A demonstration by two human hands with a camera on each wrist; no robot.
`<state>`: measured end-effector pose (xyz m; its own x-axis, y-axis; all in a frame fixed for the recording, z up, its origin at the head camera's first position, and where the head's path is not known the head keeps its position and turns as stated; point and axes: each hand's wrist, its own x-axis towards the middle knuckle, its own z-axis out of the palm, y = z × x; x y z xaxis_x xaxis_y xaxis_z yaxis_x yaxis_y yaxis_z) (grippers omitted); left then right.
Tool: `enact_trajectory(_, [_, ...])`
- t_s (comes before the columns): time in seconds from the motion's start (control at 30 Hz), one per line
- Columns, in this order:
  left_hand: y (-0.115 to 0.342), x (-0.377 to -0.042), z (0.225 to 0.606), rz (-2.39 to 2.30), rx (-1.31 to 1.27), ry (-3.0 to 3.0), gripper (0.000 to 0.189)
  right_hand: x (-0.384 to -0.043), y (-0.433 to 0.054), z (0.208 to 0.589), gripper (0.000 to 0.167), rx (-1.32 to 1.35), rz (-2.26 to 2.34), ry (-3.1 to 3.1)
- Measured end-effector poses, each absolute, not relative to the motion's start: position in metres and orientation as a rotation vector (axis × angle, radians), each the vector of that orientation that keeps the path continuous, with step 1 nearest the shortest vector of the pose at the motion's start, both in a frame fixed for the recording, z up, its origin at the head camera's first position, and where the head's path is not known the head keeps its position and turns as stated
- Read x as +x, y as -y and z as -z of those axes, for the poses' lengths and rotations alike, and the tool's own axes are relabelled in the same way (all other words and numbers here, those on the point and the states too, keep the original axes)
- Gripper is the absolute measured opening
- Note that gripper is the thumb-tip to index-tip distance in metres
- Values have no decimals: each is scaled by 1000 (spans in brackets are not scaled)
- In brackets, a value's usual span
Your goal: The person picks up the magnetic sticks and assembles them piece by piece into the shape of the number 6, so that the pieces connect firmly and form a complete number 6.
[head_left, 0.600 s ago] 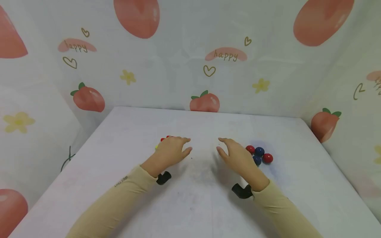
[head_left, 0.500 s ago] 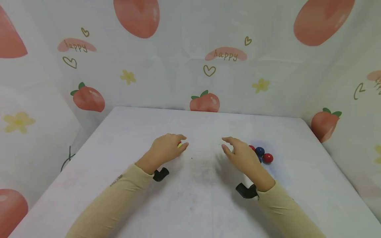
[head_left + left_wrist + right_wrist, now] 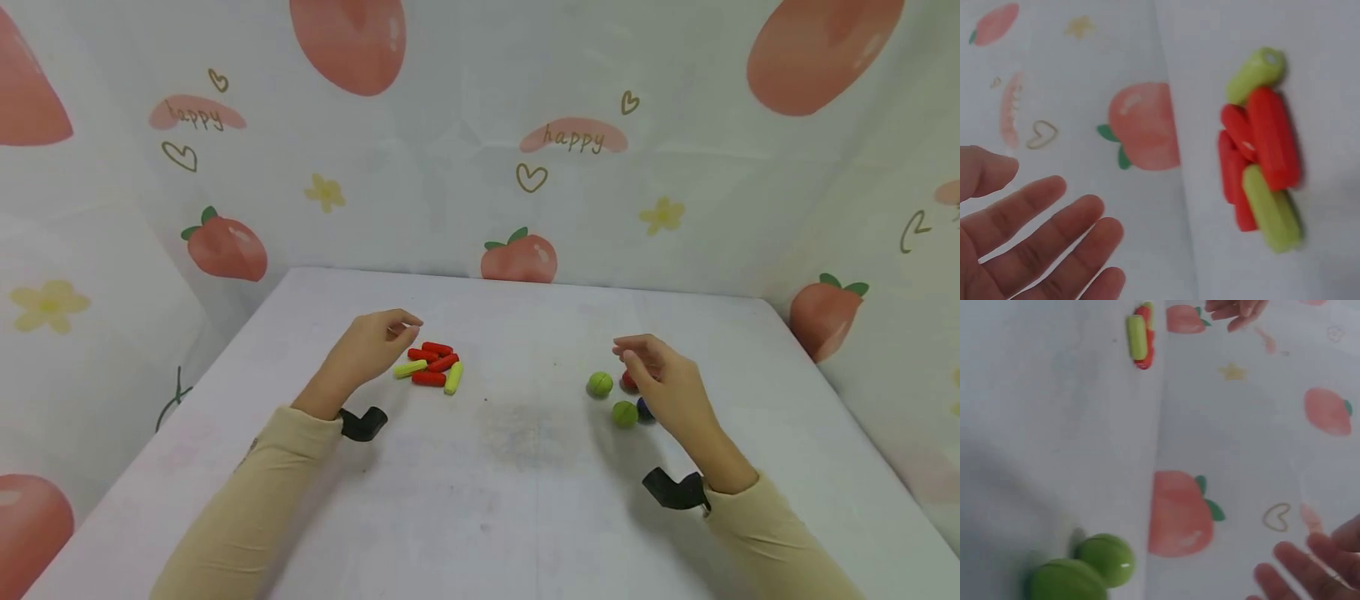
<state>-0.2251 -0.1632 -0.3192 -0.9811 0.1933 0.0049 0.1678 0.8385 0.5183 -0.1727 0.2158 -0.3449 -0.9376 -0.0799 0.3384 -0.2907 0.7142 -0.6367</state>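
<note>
My left hand (image 3: 372,343) hovers above the table, just left of and behind a small pile of short, rounded sticks. Several of them are red (image 3: 429,379) and two are yellow-green (image 3: 453,378). In the left wrist view the fingers are spread loosely, apart from the red sticks (image 3: 1272,137). My right hand (image 3: 671,387) is held over a group of small balls, its fingers lightly bent and nothing in them. Two green balls (image 3: 625,414) show at its left; a red ball (image 3: 628,382) and a dark blue ball (image 3: 644,410) are partly covered by it.
Both groups lie on a white table (image 3: 517,517). Behind and beside it hangs a pale cloth (image 3: 450,167) printed with peaches, hearts and flowers. A black curved piece sits at each wrist, the left one (image 3: 364,424) and the right one (image 3: 675,489).
My hands have moved apart, left hand leftward and right hand rightward. The stick pile has come into full view, and two green balls now show, while more of the red and blue balls is covered.
</note>
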Motion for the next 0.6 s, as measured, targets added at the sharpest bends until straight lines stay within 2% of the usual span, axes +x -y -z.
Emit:
enact_trajectory(0.2, [182, -241, 340, -931, 205, -2895, 29, -173, -229, 363, 26, 371, -1131, 2524])
enact_trajectory(0.6, [200, -258, 369, -895, 156, -2742, 33, -170, -241, 387, 33, 352, -1119, 2749])
